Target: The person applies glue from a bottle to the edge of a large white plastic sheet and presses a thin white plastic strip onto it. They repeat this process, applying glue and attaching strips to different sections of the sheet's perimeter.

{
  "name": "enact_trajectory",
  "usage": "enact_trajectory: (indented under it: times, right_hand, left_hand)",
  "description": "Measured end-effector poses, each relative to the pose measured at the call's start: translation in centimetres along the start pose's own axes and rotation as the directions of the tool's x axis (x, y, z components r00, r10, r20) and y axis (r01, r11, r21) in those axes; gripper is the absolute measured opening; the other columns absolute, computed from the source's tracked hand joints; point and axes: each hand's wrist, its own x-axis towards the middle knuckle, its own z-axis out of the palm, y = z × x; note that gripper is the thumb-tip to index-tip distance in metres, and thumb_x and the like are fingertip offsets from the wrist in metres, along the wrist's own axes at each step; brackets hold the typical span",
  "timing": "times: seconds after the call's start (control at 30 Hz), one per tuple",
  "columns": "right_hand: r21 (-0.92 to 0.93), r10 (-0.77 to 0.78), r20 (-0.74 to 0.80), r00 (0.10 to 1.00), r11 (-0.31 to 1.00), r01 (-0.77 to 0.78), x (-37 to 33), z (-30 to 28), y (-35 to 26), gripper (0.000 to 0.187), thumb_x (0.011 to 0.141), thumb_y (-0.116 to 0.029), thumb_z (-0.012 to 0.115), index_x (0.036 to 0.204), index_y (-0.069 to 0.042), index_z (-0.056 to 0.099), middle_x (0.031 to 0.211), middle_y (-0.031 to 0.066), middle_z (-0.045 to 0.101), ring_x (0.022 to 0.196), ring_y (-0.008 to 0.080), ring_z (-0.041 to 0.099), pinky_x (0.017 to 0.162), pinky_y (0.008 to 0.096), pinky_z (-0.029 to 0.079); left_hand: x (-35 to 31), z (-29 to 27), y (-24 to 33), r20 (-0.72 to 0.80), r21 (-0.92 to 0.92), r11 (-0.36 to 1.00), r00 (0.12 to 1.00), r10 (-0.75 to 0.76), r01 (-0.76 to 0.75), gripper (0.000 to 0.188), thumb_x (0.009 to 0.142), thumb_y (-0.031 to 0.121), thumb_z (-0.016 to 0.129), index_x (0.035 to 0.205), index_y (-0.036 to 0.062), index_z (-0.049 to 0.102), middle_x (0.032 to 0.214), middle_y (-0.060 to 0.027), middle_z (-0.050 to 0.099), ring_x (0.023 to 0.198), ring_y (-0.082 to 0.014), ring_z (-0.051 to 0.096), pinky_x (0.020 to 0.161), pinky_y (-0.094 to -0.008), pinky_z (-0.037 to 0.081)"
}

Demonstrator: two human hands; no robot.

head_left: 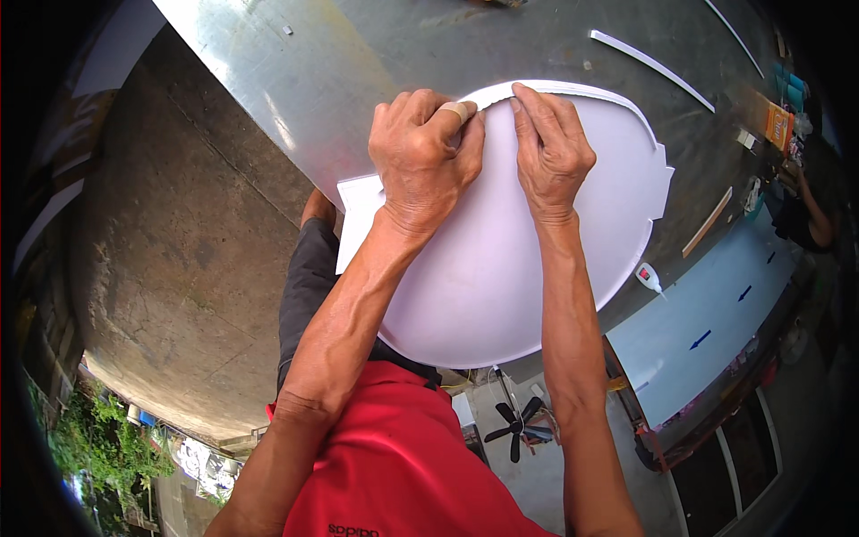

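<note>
A large rounded white panel (501,268) lies in front of me at the edge of a grey metal table. A narrow white strip (591,89) stands along its far rim. My left hand (420,161) is closed on this strip at the far left of the rim, with a pale wrap round one finger. Just to the right, my right hand (552,157) pinches the strip between thumb and fingers. Small notched tabs (664,179) stick out from the panel's right side. A flat white piece (356,219) shows beside its left edge, partly behind my left wrist.
On the metal table (376,54) lie a loose curved white strip (658,67), a thin wooden stick (707,222) and a small white bottle (649,277). A light-blue sheet (707,331) with dark arrows is at the right. Another person's arm (812,210) shows at the far right.
</note>
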Motion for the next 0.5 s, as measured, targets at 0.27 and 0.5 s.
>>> enact_trajectory:
  times: [0.27, 0.5]
  right_hand:
    - [-0.016, -0.026, 0.008, 1.000, 1.000, 0.026, 0.40, -0.21, 0.12, 0.027, 0.083, 0.003, 0.086, 0.108, -0.005, 0.081, 0.096, 0.0061, 0.076, 0.085, 0.0229, 0.074, 0.073, 0.0341, 0.061]
    - [0.018, -0.028, 0.010, 1.000, 0.999, 0.028, 0.51, -0.14, 0.58, 0.025, 0.085, 0.001, 0.085, 0.108, -0.007, 0.081, 0.096, 0.0057, 0.078, 0.083, 0.0216, 0.075, 0.071, 0.0327, 0.061]
  left_hand:
    - [-0.03, 0.44, 0.19, -0.061, -0.056, 0.997, 0.997, -0.050, 0.047, 0.012, 0.074, 0.006, 0.088, 0.083, 0.0079, 0.080, 0.076, -0.0018, 0.066, 0.073, -0.0215, 0.061, 0.069, -0.0378, 0.044]
    - [0.14, 0.02, -0.16, -0.006, -0.124, 0.989, 0.997, -0.080, 0.078, 0.013, 0.075, 0.005, 0.087, 0.086, 0.0083, 0.082, 0.079, -0.0024, 0.070, 0.074, -0.0225, 0.063, 0.071, -0.0370, 0.046]
